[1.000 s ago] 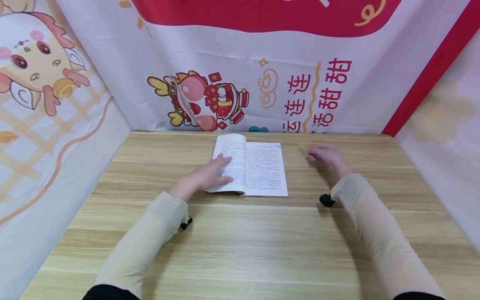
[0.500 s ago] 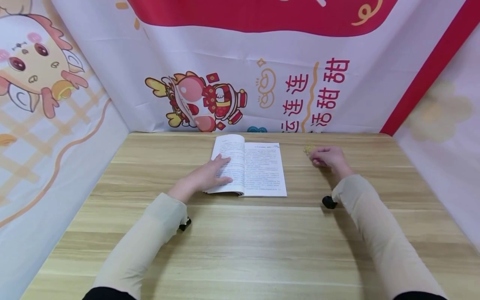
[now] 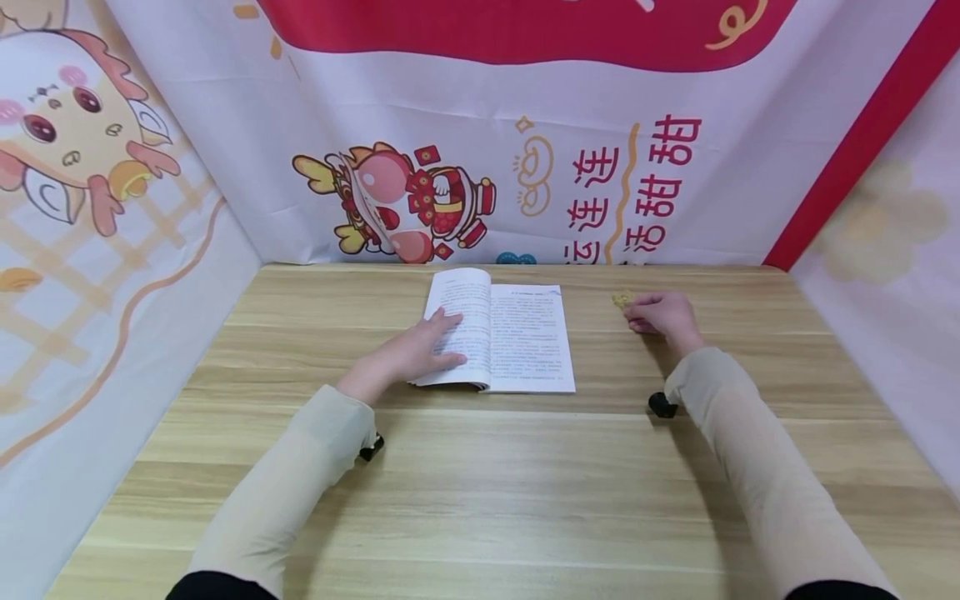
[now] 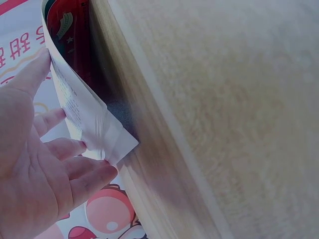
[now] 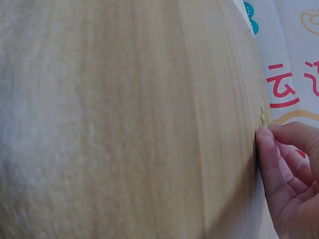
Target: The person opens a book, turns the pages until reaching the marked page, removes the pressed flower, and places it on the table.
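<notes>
While the left hand (image 3: 408, 354) lies flat with straight fingers on the open book (image 3: 517, 333) at the table's (image 3: 480, 492) far middle, the right hand (image 3: 660, 315) curls its fingers beside a small yellow thing (image 3: 621, 299) far right, its grip unclear.

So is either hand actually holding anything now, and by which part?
Left hand lies flat on the open book's left page. Right hand curls beside a small yellow thing; any grip cannot be told.
</notes>
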Tool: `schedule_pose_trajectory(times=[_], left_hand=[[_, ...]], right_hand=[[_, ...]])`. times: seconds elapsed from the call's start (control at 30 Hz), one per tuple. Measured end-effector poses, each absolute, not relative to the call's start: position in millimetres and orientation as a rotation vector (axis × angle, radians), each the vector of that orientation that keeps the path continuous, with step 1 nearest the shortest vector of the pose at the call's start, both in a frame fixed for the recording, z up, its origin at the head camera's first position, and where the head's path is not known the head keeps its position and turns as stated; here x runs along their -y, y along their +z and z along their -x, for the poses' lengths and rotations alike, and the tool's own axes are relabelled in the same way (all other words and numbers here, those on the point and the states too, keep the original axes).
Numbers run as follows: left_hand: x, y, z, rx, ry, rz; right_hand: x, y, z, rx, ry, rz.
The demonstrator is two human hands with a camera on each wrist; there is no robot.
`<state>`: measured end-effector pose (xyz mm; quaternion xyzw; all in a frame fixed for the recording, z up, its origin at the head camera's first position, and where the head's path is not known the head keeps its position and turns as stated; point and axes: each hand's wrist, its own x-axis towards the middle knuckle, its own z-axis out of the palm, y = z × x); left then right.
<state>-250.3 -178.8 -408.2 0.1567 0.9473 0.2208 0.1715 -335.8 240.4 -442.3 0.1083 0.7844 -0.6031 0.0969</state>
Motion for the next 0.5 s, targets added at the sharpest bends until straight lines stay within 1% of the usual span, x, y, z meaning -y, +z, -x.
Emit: schedule_pose_trajectory(times=[0.27, 0.5], left_hand=[[177.1, -405.9, 248.8, -2.708, 0.638, -0.455], [172.5, -406.0, 246.9, -2.756, 0.664, -0.494]], right_hand=[[-241.4, -440.2, 336.6, -2.370, -1.749, -0.297], [-242.9, -441.0, 335.8, -2.390, -1.738, -0.336]])
